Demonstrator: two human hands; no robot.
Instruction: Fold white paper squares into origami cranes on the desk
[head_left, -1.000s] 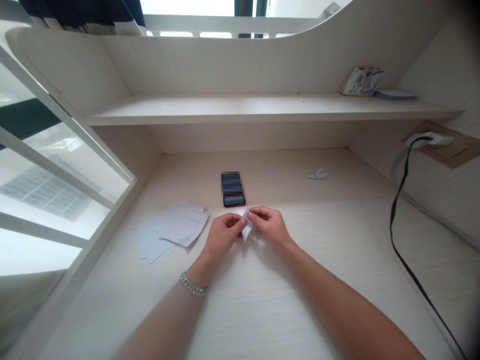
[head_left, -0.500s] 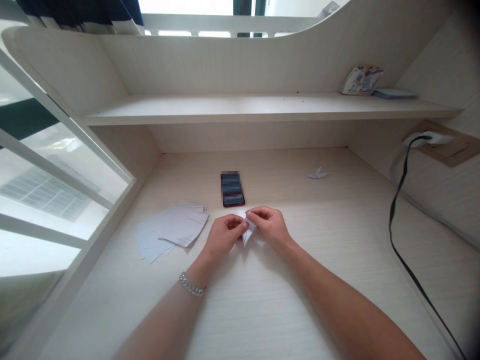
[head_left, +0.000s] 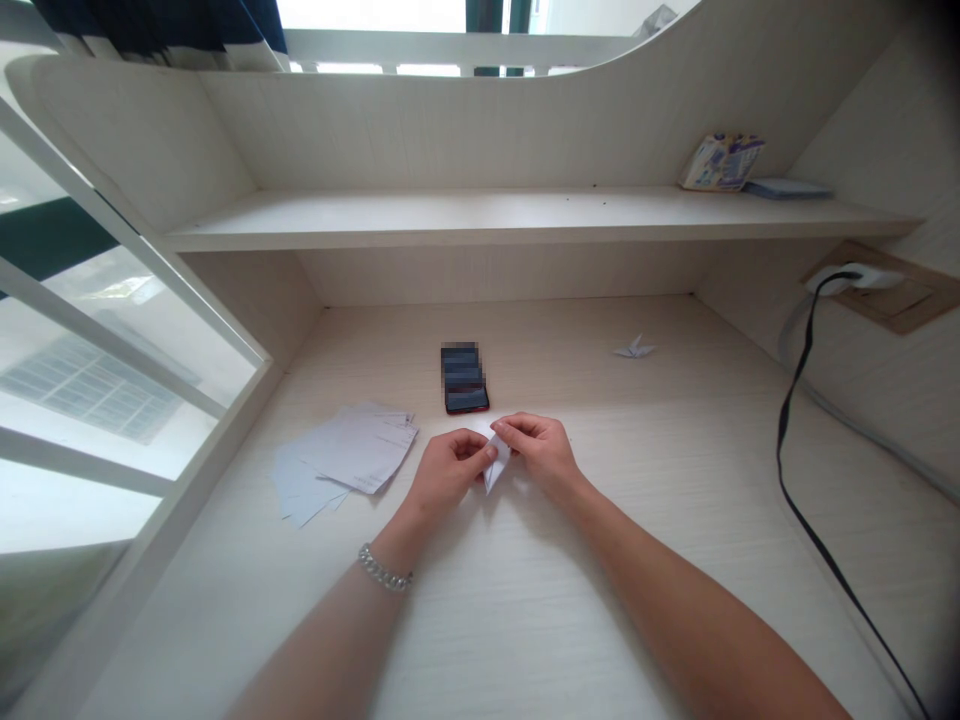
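Between my two hands is a small piece of folded white paper (head_left: 496,470), its pointed end aimed down toward me. My left hand (head_left: 454,462) pinches its left side between thumb and fingers. At the upper right edge, the thumb and fingertips of my right hand (head_left: 537,447) are closed on the same paper. Fingers cover part of the folds. Just beyond my hands lies a phone (head_left: 465,378), its screen blurred out. A folded paper crane (head_left: 635,349) rests farther back on the right.
Loose sheets of white paper (head_left: 360,447) lie in a fanned pile on the left of the desk (head_left: 480,620). A black cable (head_left: 787,430) hangs from a wall socket (head_left: 885,285) at right. On the shelf (head_left: 420,212) are a colourful packet (head_left: 722,162) and a flat pad (head_left: 787,188).
Almost nothing differs. Both hands keep their pinch on the folded paper, with only a very slight shift of the fingers and the view.
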